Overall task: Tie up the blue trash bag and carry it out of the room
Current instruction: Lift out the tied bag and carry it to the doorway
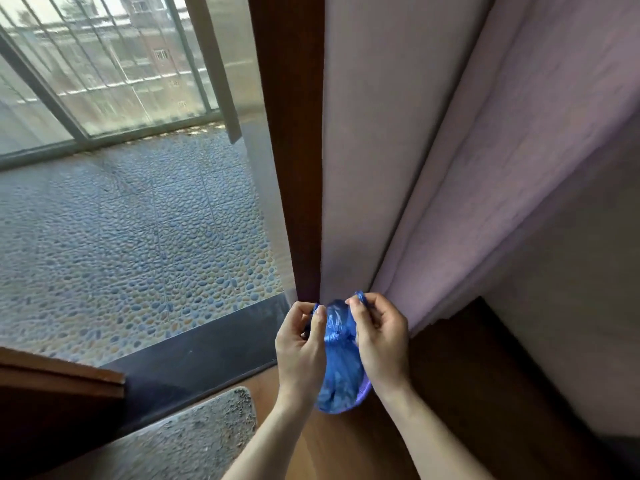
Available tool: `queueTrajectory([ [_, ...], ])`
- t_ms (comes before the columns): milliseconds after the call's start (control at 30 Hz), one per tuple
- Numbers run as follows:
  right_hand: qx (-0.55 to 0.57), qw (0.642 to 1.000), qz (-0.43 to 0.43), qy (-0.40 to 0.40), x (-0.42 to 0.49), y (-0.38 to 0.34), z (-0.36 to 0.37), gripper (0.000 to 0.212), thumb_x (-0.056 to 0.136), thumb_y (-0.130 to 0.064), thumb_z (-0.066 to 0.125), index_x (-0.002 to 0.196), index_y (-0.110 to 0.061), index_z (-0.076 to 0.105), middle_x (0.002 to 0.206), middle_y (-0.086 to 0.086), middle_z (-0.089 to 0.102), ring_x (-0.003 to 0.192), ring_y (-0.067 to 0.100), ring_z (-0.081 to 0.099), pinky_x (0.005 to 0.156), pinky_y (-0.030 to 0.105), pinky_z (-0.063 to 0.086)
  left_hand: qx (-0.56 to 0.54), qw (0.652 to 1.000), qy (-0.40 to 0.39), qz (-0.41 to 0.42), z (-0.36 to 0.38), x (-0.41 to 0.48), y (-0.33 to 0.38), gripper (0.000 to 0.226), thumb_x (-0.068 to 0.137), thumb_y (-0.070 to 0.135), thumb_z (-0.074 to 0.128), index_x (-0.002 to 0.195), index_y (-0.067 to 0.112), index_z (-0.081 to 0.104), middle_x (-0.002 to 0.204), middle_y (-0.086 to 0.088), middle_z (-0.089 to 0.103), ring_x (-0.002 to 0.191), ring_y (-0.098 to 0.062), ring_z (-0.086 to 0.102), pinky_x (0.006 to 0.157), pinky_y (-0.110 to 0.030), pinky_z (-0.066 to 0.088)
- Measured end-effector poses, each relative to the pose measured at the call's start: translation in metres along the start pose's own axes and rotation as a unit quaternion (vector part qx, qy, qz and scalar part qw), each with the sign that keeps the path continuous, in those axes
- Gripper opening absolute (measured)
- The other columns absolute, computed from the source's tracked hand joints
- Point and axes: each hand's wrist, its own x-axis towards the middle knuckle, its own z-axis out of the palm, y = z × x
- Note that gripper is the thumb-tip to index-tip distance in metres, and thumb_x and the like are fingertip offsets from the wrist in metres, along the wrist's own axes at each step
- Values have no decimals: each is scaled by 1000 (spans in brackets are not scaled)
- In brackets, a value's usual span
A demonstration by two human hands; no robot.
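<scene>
Both hands, left hand [300,344] & right hand [379,336], pinch top ends of blue trash bag [341,368]; lilac curtain [485,168] just behind, brown door frame [294,150] at left, grey mat [194,441] below.

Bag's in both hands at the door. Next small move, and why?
Probably pull the two ends apart to cinch the knot: the left hand and right hand each pinch an end of the blue bag, whose neck is already gathered between them.

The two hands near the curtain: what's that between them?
In the head view, the blue trash bag hangs between the left hand and right hand; each pinches one end of its gathered top.
</scene>
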Motion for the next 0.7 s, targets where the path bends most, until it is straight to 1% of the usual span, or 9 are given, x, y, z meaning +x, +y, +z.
queueTrajectory([
  [100, -1, 1000, -6, -13, -17, -85, -1, 17, 97, -14, 61, 81, -9, 65, 66, 4, 66, 60, 9, 56, 57, 36, 48, -5, 1000, -1, 6, -18, -12, 83, 25, 97, 17, 59, 72, 16, 55, 54, 12, 42, 54, -8, 36, 52, -24, 33],
  [133, -1, 1000, -9, -13, -22, -108, -1, 18, 97, -15, 61, 80, -9, 64, 66, 5, 65, 60, 10, 55, 56, 37, 47, -10, 1000, 0, 8, -23, -16, 106, 25, 97, 17, 59, 72, 16, 55, 54, 11, 42, 54, -8, 36, 52, -24, 33],
  [200, -2, 1000, -15, -14, -35, -151, 1, 20, 97, -17, 61, 79, -10, 62, 64, 4, 61, 59, 9, 52, 55, 35, 44, -15, 1000, 3, 15, -34, -22, 151, 25, 97, 17, 59, 73, 15, 55, 55, 10, 42, 55, -9, 36, 52, -26, 33],
  [300, -14, 999, -24, -17, -58, -198, 7, 20, 96, -25, 61, 79, -15, 62, 66, 13, 62, 60, 13, 53, 55, 40, 45, -13, 1000, 6, 27, -54, -31, 198, 25, 96, 23, 60, 71, 20, 55, 55, 11, 43, 55, -9, 37, 52, -26, 33],
  [400, -17, 999, -26, -23, -76, -222, 22, 18, 97, -16, 62, 79, -12, 64, 67, 10, 65, 61, 10, 55, 58, 38, 48, -10, 999, 8, 37, -77, -38, 216, 24, 92, 31, 58, 70, 25, 54, 54, 14, 46, 55, -9, 39, 56, -29, 36],
  [500, -15, 999, -36, -33, -90, -234, 39, 19, 97, -13, 61, 79, -6, 63, 66, 16, 62, 61, 11, 52, 58, 39, 46, -16, 999, 20, 35, -101, -45, 217, 23, 91, 33, 57, 69, 28, 54, 55, 13, 46, 57, -11, 40, 58, -34, 36],
  [600, -15, 998, -45, -37, -101, -238, 53, 20, 97, -14, 61, 80, -5, 64, 69, 22, 63, 61, 12, 52, 58, 43, 46, -20, 998, 50, 32, -119, -51, 220, 22, 91, 32, 56, 71, 24, 54, 56, 13, 46, 57, -12, 40, 58, -35, 36],
  [700, -5, 998, -38, -56, -112, -238, 68, 23, 95, -24, 61, 78, -9, 64, 65, 14, 63, 61, 11, 52, 59, 42, 46, -15, 995, 90, 28, -136, -59, 221, 26, 97, 22, 57, 71, 20, 54, 57, 12, 45, 58, -11, 39, 58, -32, 36],
])
